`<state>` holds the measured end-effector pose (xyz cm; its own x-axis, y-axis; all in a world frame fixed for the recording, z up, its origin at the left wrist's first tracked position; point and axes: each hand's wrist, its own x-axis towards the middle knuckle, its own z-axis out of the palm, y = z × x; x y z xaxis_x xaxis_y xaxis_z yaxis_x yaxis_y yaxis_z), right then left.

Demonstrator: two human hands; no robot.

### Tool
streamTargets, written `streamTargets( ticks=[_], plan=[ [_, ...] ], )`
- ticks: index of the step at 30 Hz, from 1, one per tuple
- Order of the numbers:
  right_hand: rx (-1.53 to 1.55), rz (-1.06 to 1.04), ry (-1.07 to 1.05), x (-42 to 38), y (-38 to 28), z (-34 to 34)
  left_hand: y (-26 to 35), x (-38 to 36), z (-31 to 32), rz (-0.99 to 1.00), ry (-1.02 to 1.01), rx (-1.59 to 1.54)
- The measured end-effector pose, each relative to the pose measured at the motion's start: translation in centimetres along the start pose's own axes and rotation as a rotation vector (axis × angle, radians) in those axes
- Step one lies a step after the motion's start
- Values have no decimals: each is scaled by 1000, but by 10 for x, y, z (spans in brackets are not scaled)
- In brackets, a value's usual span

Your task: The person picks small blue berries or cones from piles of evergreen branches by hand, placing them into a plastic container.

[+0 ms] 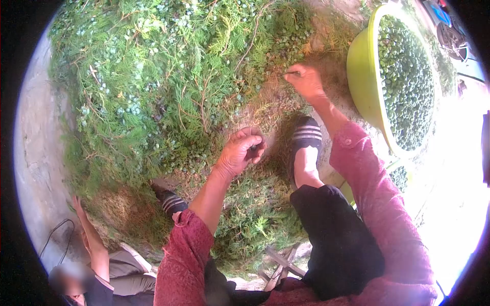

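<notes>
My left hand (242, 150) is closed, fingers curled in over the near edge of a pile of green cedar-like sprigs (173, 76) bearing small pale-green cones. Something small and dark shows inside its curl, too little of it to name. Further off to the right, my right hand (305, 81) hovers low by the pile's right side, thumb and forefinger pinched together. Whatever sits in that pinch is too small to make out. To the right of this hand stands a yellow-green tub (363, 81), heaped with small green cones (408, 81).
A co-worker (97, 255) sits at the lower left, one hand at the pile's edge. My shoes (307, 133) rest among the sprigs. Wooden stool legs (283, 265) show below. Part of another green container (347, 193) is beside my leg. Blue items (440, 14) lie at the top right.
</notes>
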<state>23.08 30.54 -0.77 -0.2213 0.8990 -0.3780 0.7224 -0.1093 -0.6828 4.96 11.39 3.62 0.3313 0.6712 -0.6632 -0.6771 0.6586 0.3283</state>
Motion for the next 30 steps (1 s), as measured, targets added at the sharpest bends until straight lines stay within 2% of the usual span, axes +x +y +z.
streamTargets(
  ticks=[1, 3, 4, 6, 7, 9, 10, 12, 14, 16, 18, 19, 20, 21, 22, 23, 24, 26, 29, 30],
  plan=[
    [0, 1, 0, 1, 6, 4, 0, 0, 0, -1, 0, 0],
    [-203, -336, 105, -1, 10, 10, 2, -1, 2, 1, 8, -7],
    [-202, -336, 107, -3, 8, 10, 1, -1, 2, 0, 7, -4],
    [-172, -161, 75, -6, 3, 10, 3, -3, 2, 8, -18, 9],
    [-170, -164, 77, -5, 11, 5, 6, -5, 4, 10, -18, 12],
    [1027, 188, -637, -5, 24, -11, 15, -16, 12, 80, 29, 41],
    [1029, 179, -640, -17, 12, -12, 22, -22, 17, 88, 31, 47],
    [1562, 196, -751, -64, -15, -16, 41, -37, 32, 292, 22, 56],
    [1616, 264, -706, -100, -56, -16, 62, -58, 57, 329, 43, 61],
    [1719, 369, -660, -124, -79, -8, 82, -81, 88, 527, 12, 129],
    [1774, 534, -689, -144, -115, -15, 94, -106, 123, 598, -58, 169],
    [1743, 519, -738, -152, -130, -24, 96, -120, 143, 624, -24, 247],
    [1800, 371, -804, -162, -140, -32, 93, -133, 163, 639, 7, 320],
    [1717, 405, -706, -180, -170, -50, 85, -137, 174, 793, -105, 398],
    [1698, 407, -545, -198, -192, -63, 78, -146, 186, 798, -118, 492],
    [1768, 246, -544, -208, -192, -67, 67, -155, 201, 833, -113, 545],
    [1788, 345, -461, -225, -205, -82, 61, -159, 211, 874, -144, 657],
    [1953, 296, -404, -248, -200, -91, 47, -182, 242, 922, -138, 858],
    [2043, 305, -418, -291, -178, -119, 17, -211, 276, 899, -211, 856],
    [2169, 348, -383, -310, -167, -134, 8, -220, 282, 911, -249, 854]
  ],
)
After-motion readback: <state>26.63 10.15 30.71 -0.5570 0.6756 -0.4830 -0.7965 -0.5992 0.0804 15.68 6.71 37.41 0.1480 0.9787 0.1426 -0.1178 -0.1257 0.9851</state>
